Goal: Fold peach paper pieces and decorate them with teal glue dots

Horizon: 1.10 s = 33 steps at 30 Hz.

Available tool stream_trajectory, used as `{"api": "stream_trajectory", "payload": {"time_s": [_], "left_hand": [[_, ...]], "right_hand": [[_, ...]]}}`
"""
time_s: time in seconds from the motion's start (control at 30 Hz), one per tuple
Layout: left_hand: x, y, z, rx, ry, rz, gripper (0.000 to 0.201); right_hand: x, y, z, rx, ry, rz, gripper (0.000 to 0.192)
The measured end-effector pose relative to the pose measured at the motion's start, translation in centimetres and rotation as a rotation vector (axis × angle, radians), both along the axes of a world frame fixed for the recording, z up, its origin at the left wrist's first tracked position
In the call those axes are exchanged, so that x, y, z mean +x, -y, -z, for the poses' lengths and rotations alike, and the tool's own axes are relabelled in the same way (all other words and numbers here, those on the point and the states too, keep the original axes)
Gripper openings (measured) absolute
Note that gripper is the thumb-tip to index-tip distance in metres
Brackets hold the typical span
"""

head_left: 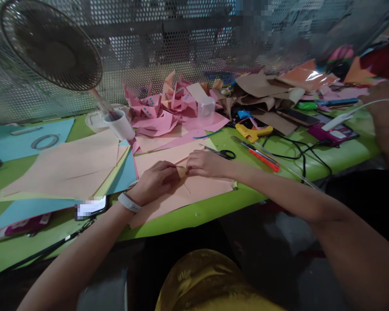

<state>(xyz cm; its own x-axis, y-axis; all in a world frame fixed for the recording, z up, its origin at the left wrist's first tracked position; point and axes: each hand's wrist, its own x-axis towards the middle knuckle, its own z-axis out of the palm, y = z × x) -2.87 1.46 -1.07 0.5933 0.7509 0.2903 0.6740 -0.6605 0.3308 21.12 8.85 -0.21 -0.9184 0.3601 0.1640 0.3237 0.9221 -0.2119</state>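
Both hands meet over peach paper sheets [162,209] on the table. Between them is a small folded piece of yellowish paper [181,171]. My left hand [158,179], with a pale band on the wrist, has its fingers curled and pressed at the paper's left side. My right hand [205,164] pinches its right edge, fingertips close together. Part of the piece is hidden under the fingers. Black-handled scissors [227,153] lie just beyond my right hand.
To the left are stacked paper sheets [74,162], a phone [90,209] and a fan [52,47]. Behind stand a white cup [120,124] and pink folded papers [155,123]. Rightward lie a yellow glue gun [253,132], an orange cutter [264,160], cables [300,151] and another person's arm [387,125].
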Motion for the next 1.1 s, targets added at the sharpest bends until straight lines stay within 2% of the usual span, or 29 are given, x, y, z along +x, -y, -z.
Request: {"api": "stream_trajectory", "payload": {"time_s": [0.1, 0.27, 0.37, 0.57, 0.67, 0.83, 1.1], "left_hand": [[-0.2, 0.0, -0.1, -0.019, 0.001, 0.003, 0.018], [-0.3, 0.0, 0.2, -0.004, 0.002, -0.01, 0.021], [-0.3, 0.0, 0.3, 0.015, -0.002, -0.022, 0.024], [-0.2, 0.1, -0.1, 0.135, 0.0, -0.226, 0.029], [-0.4, 0.0, -0.2, 0.108, -0.009, -0.232, 0.021], [-0.7, -0.3, 0.3, 0.075, 0.048, -0.25, 0.023], [-0.5, -0.2, 0.4, 0.086, 0.081, -0.252, 0.027]], "right_hand": [[0.1, 0.3, 0.4, -0.116, -0.102, 0.073, 0.019], [-0.8, 1.0, 1.2, -0.272, -0.238, 0.234, 0.033], [-1.5, 1.1, 1.6, -0.362, -0.29, 0.327, 0.032], [-2.0, 0.8, 2.6, -0.599, -0.402, 0.494, 0.024], [-2.1, 0.7, 2.9, -0.679, -0.452, 0.514, 0.025], [-2.5, 1.0, 2.3, -0.682, -0.432, 0.473, 0.012], [-3.4, 1.3, 0.8, -0.614, -0.324, 0.578, 0.012]]}}
